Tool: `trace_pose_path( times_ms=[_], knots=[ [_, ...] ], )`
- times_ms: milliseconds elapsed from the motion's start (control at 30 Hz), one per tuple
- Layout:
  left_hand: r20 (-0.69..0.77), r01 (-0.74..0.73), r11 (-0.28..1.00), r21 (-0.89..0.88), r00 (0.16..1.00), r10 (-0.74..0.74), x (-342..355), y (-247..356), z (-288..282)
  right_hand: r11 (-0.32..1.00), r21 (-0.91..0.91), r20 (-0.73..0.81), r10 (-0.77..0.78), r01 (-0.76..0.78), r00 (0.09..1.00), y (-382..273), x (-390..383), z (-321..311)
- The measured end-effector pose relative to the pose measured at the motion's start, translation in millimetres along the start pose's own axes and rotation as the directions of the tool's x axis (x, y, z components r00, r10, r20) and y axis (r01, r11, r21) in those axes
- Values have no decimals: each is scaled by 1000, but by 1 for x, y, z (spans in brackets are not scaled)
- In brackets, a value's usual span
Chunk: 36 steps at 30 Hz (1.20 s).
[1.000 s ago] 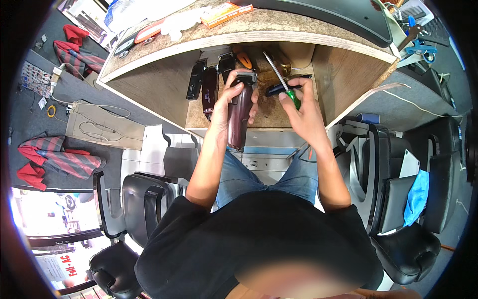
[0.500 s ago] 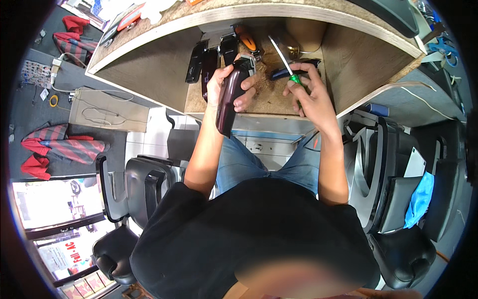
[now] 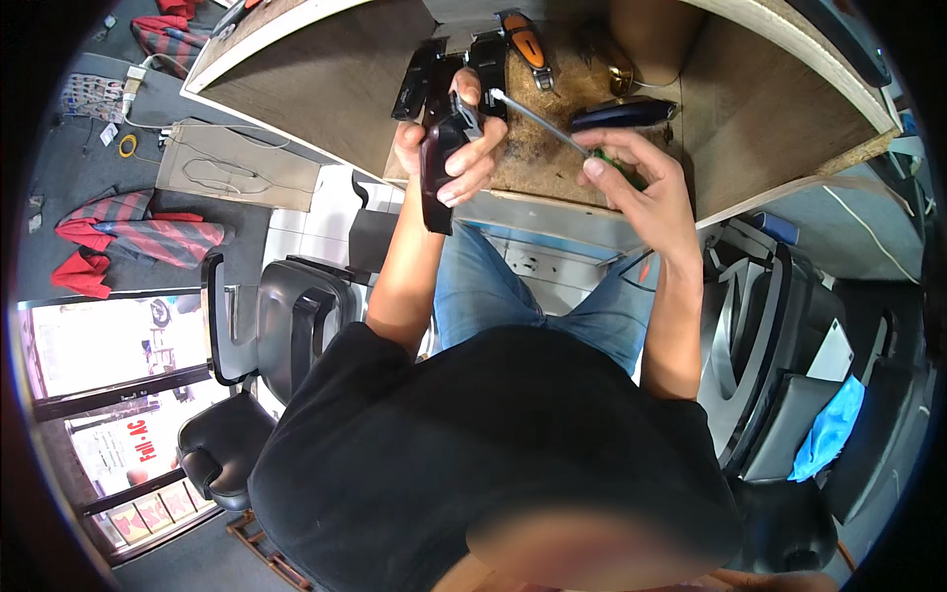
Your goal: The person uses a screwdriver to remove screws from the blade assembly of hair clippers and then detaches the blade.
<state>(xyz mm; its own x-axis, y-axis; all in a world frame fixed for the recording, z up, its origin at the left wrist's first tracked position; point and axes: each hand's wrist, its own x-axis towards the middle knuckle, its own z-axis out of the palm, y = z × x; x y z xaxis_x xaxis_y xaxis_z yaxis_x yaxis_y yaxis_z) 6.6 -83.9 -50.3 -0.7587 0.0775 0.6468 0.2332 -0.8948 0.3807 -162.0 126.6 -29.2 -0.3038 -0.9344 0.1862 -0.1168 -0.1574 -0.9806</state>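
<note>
My left hand point(image 3: 475, 163) is wrapped round a dark maroon hair clipper point(image 3: 437, 173), its metal blade end up and turned toward the right. In my right hand point(image 3: 646, 183) is a screwdriver point(image 3: 543, 120), the green handle pinched between thumb and fingers. Its long metal shaft points up and left, with the tip close to the fingers and blade end of the clipper; whether it touches cannot be told. Behind my right hand lies a dark blue clipper point(image 3: 626, 113) on the wooden shelf point(image 3: 538, 178). Both hands are over the shelf's front part.
An orange and black clipper point(image 3: 526, 47) and black clippers point(image 3: 419, 81) lie deeper on the shelf, near an amber object point(image 3: 619, 77). Wooden side walls point(image 3: 769, 99) enclose it. Black chairs point(image 3: 301, 326) stand left and right, with a blue cloth point(image 3: 831, 426) on the right.
The screwdriver has swung from steep to slanting left, its tip now near the clipper's blade end. My left hand has turned the clipper and shifted its fingers. The whole view has shifted slightly.
</note>
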Motion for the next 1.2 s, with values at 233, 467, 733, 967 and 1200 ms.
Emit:
trace_pose_path(
  times_ms=[233, 467, 733, 967, 1200],
  knots=[
    [-91, 0, 1000, 15, 996, 1, -1, 1, -3, 999, 8, -3, -38, 38, 999, 5, 4, 1],
    [-182, -49, 999, 8, 982, 49, -6, -4, 0, 994, 87, 17, -71, 69, 997, 10, 3, 3],
    [-244, -93, 995, 36, 965, 98, -10, -8, 2, 998, 52, 49, -44, 42, 998, 13, 5, 3],
    [-128, -76, 995, -60, 989, 68, -27, -3, 4, 995, 25, 92, -94, 92, 991, 13, 0, 4],
    [-88, 22, 1000, 14, 996, -21, -24, -2, 16, 996, -44, 149, -66, 74, 987, 7, -2, -1]
  ],
)
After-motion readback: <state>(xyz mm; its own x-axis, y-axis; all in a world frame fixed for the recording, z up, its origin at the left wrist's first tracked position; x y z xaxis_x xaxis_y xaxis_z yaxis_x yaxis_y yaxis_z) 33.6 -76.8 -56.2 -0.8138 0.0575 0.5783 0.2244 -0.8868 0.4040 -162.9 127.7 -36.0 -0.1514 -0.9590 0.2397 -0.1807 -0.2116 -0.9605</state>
